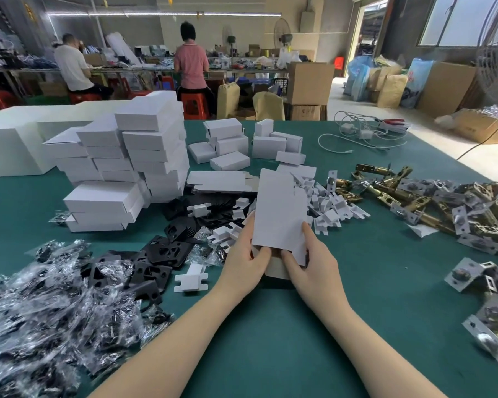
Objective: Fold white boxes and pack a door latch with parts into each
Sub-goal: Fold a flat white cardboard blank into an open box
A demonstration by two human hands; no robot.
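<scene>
Both hands at mid-table hold one flat white box blank, upright, lower end toward the camera. Left hand grips its lower left edge, thumb on the bottom flap; right hand pinches the lower right, thumb on the same flap. Bottom flap looks part-folded, so this box is prob at its first fold, nothing packed in it yet.

Rel. to the blank: more flat blanks just behind-left; white card inserts just right and around it; black plates left; bagged parts far left, near edge; door latches well to the right. Stack of closed boxes behind-left, loose folded boxes behind. Can't tell which are filled.

Judgement: decent batch done, but lots of latches and bags left, so mid-run.
</scene>
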